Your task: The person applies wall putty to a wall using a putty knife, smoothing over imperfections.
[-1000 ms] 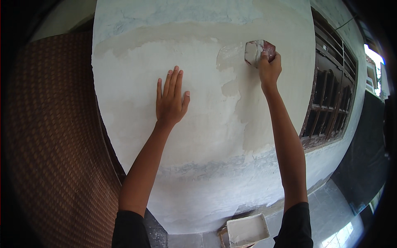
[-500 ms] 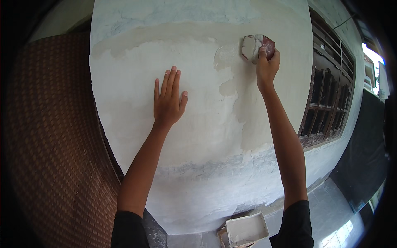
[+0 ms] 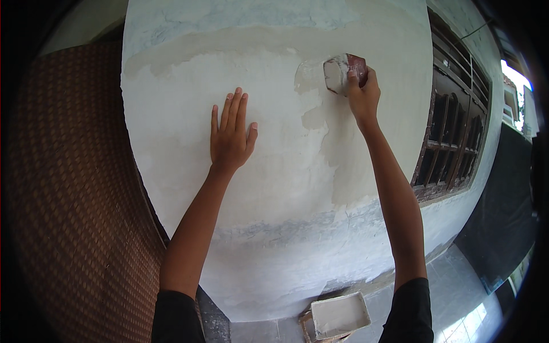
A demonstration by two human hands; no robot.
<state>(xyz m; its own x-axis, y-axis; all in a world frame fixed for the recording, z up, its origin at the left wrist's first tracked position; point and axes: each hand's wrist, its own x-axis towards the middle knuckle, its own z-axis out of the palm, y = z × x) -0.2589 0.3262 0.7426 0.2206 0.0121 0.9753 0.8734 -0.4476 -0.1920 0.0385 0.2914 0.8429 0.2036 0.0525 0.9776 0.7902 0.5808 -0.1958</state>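
My left hand point(image 3: 230, 134) lies flat on the pale wall point(image 3: 269, 160), its fingers stretched upward and the thumb apart. Higher up and to the right, my right hand point(image 3: 366, 94) grips a dark red putty scraper point(image 3: 355, 67), thumb on its near face. Whitish putty point(image 3: 335, 75) coats the left part of that scraper, which is held against or close to the wall. Damp-looking beige putty patches point(image 3: 313, 118) show just left of and below it. A wide beige band runs across the upper wall, with bluish bare areas above it.
Below on the grey tiled floor point(image 3: 257, 331), a rectangular tub point(image 3: 342, 315) of pale putty rests on a box-like support. To the right, a brown wooden window point(image 3: 449, 120) with bars is set in the wall. A woven brown panel point(image 3: 74, 171) stands at left; a dark sheet point(image 3: 497, 211) hangs at right.
My right hand has shifted the scraper left and slightly down along the wall. My left hand stays flat at nearly the same spot; the view has moved slightly.
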